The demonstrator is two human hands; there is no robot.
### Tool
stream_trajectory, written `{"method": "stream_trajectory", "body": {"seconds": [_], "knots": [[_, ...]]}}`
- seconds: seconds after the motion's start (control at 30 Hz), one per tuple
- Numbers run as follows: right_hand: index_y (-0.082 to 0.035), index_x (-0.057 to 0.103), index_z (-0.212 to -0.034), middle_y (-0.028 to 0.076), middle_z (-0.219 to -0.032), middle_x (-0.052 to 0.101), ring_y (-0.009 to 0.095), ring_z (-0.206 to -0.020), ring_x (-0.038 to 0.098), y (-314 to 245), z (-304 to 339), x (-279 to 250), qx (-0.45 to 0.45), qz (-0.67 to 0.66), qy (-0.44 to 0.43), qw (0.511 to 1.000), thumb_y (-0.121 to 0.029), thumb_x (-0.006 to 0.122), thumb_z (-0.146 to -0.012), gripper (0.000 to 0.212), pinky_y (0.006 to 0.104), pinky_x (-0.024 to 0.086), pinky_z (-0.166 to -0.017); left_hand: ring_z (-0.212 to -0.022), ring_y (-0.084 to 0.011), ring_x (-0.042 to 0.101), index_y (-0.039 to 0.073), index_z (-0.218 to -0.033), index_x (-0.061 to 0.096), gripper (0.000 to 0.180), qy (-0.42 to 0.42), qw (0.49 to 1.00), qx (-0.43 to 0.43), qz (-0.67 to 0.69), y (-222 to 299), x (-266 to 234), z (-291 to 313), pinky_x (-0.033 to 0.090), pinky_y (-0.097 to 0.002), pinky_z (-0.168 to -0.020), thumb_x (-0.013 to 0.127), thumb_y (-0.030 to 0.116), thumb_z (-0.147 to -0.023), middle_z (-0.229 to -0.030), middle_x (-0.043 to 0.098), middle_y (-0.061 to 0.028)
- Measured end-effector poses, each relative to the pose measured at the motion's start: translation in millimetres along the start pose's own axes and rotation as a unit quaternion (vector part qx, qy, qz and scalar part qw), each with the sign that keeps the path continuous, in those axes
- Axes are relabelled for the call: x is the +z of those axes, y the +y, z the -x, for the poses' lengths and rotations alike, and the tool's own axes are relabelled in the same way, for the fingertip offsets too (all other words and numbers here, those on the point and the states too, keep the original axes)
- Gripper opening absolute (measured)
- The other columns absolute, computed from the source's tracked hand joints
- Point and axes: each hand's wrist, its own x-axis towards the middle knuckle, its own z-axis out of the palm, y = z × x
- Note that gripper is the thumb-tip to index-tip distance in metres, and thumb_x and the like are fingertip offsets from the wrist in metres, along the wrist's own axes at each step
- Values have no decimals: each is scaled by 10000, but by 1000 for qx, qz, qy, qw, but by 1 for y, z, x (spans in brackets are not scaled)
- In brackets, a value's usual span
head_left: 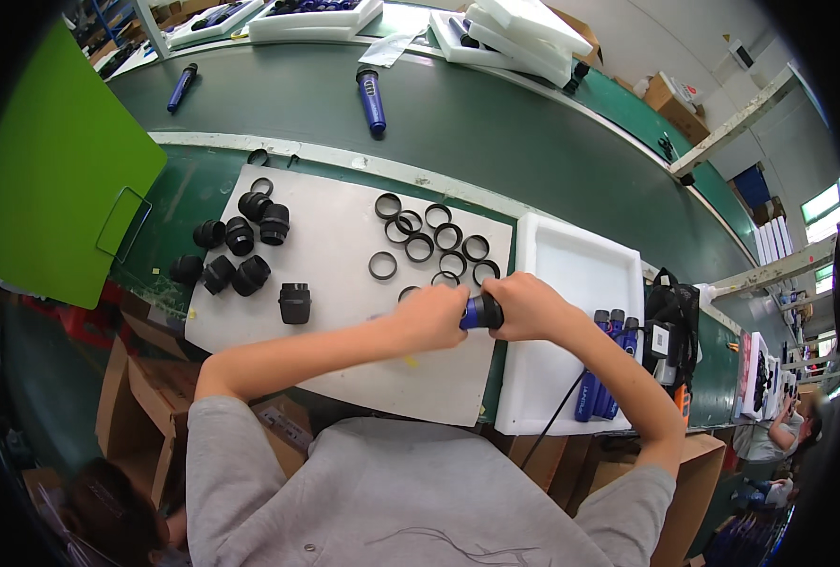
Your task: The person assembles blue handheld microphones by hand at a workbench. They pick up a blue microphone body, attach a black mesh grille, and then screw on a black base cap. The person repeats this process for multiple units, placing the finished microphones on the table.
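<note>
A blue microphone [478, 313] with a black head end is held between my two hands over the right part of the white board [335, 203]. My left hand [429, 317] is closed round its blue body, and the fingers of my right hand [526, 307] grip the black end. Just beyond my hands lie several thin black rings [419, 248], some overlapping. Several black ribbed microphone heads [274, 225] cluster at the board's left side. One black head [294, 302] stands apart, nearer to me. My palms hide most of the microphone.
At the right a white foam tray [581, 248] holds several blue microphones [587, 392]. Beyond the board runs a green conveyor belt [496, 123] carrying a blue microphone [371, 100] and another microphone [183, 88]. A green panel [56, 170] rises at the left; cardboard boxes [141, 392] stand below.
</note>
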Motion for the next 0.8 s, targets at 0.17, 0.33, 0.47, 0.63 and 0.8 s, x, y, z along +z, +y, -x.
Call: {"method": "stream_trajectory", "body": {"seconds": [0.17, 0.33, 0.47, 0.63, 0.8], "knots": [[-47, 592, -927, 136, -830, 674, 344, -725, 666, -9, 6, 8, -159, 166, 265, 936, -136, 780, -661, 337, 448, 512, -615, -517, -194, 619, -1, -891, 589, 363, -273, 908, -50, 314, -6, -52, -4, 515, -338, -518, 790, 266, -749, -668, 621, -99], [-30, 592, -904, 146, -718, 643, 371, -657, 638, 0, -3, 7, -74, 117, 122, 983, -130, 768, -625, 344, 453, 504, -594, -495, -217, 614, -3, -831, 591, 265, -206, 943, -93, 244, -6, -30, -9, 526, -354, -527, 739, 194, -734, -630, 614, -103], [-54, 610, -949, 169, -792, 674, 409, -745, 661, 4, -13, -25, 7, 34, -80, 996, -114, 786, -610, 387, 473, 527, -665, -797, -395, 687, -13, -933, 605, 337, -1, 997, -31, 72, -6, 4, -12, 555, -464, -722, 739, 195, -704, -808, 686, -212], [-49, 596, -1031, 133, -944, 625, 311, -836, 649, -10, 1, -23, -49, 97, 256, 961, -37, 729, -712, 346, 397, 513, -687, -709, -343, 688, 11, -1015, 573, 444, 55, 986, 33, 155, -11, -24, -14, 544, -427, -653, 777, 303, -751, -765, 672, -161], [-25, 584, -963, 89, -825, 586, 224, -679, 585, -18, -3, -26, -256, 251, 372, 856, -42, 689, -712, 272, 343, 475, -614, -571, -197, 659, -4, -944, 538, 262, -329, 793, 24, 512, -17, -61, -9, 545, -330, -561, 721, 179, -901, -714, 645, -108]]}}
